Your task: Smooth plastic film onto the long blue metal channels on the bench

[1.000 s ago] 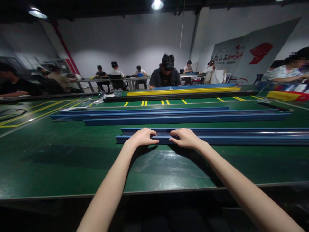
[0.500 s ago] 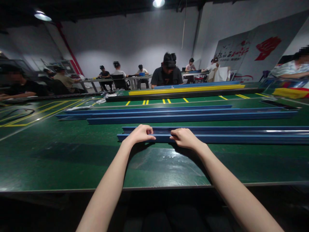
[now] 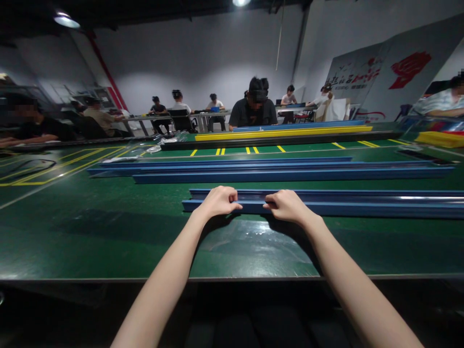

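Observation:
A long blue channel-shaped profile (image 3: 348, 209) lies across the near part of the green table, its left end just beyond my left hand and its right end outside the view. My left hand (image 3: 220, 200) is closed on its near wall, thumb on the front side and fingers curled over into the channel. A short way to the right, my right hand (image 3: 286, 205) grips the same wall in a like manner. Between the hands a short stretch of the profile shows. Toward the right, a glossy pale streak runs inside the channel.
Behind it lie more blue profiles (image 3: 290, 174), then a black profile (image 3: 275, 142) and a yellow one (image 3: 282, 134). A dark flat phone-like object (image 3: 424, 157) rests at the right. Clear film (image 3: 261, 241) covers the near tabletop. A person (image 3: 253, 111) sits opposite; others sit farther back.
Both hands and the blue profile have shifted slightly to the right, while the whole view has also moved a little. The grip looks the same.

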Demonstrator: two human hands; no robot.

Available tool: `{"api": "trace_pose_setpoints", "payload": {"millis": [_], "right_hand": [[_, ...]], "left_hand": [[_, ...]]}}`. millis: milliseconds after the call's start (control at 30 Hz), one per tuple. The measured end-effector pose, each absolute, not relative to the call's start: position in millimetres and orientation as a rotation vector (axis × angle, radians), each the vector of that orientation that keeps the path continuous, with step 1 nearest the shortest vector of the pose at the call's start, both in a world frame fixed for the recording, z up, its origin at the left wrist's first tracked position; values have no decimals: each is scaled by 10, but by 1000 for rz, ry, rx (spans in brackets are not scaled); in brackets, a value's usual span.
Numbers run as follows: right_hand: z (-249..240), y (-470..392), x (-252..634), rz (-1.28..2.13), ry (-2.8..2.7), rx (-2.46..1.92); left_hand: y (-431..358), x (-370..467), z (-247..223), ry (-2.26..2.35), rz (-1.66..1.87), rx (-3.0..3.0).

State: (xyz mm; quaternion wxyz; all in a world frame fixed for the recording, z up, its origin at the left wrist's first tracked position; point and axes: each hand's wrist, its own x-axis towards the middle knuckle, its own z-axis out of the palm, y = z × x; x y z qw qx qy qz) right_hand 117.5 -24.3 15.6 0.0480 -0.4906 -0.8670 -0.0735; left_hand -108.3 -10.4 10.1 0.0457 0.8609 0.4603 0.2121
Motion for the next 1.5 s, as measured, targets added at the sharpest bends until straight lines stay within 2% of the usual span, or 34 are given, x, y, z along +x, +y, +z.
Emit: {"api": "trace_pose_setpoints", "payload": {"millis": [200, 433, 700, 1500], "right_hand": [[150, -280, 1210, -207, -2622, -1500], [23, -300, 1108, -195, -2600, -1253], [-34, -211, 1058, -298, -2573, -1235], [6, -292, 1182, -263, -2509, -1256]], "left_hand": [[-113, -1049, 68, 1373, 701, 2647], [-133, -1041, 98, 1380, 633, 2716], [-154, -1059, 192, 1452, 503, 2732], [-90, -1160, 175, 1636, 308, 2551]]}}
